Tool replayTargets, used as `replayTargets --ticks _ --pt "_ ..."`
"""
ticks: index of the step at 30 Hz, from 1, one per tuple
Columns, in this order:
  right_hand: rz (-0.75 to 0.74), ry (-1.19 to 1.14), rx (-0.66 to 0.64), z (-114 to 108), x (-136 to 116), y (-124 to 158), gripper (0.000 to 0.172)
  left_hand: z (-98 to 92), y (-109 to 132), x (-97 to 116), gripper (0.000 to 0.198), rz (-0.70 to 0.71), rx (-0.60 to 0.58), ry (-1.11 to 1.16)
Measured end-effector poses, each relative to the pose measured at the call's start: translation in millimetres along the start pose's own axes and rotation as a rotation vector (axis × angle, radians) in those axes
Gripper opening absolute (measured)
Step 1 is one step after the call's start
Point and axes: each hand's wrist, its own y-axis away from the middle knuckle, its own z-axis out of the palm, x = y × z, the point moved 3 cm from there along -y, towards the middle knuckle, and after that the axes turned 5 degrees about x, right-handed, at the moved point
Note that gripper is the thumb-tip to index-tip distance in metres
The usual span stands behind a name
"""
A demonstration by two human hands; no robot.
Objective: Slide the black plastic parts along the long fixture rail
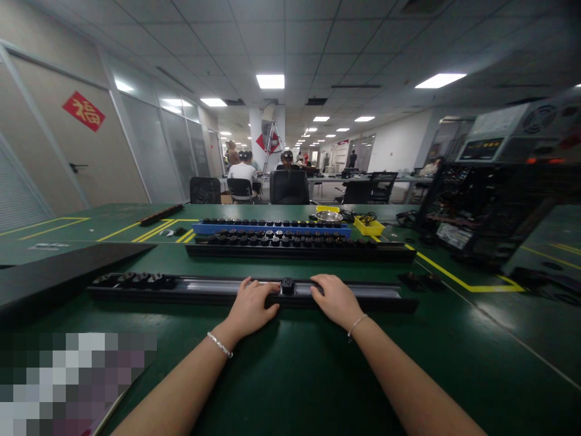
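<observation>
Green table (290,375), near centre: left hand (252,306) and right hand (333,298), both open, palms down on long black rail (200,289); small black block (287,285) sits on rail between them. More blocks (131,280) at far left end. Best: press evenly, keep rail still

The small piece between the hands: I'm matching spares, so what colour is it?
Black, seen in the head view: the small piece sits on a dark rail.
</observation>
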Motion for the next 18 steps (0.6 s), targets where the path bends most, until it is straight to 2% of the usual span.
replayTargets --ticks 3,9,18 --pt "-0.006 -0.048 0.002 7 -12 2 0.041 0.4 0 1 0.030 0.005 -0.005 -0.007" --pt "0.048 -0.074 -0.001 17 -16 1 0.047 1.7 1 2 0.033 0.014 -0.014 -0.020" --pt "0.042 -0.019 0.012 22 -21 2 0.042 1.7 0 5 0.039 0.049 -0.034 -0.068"
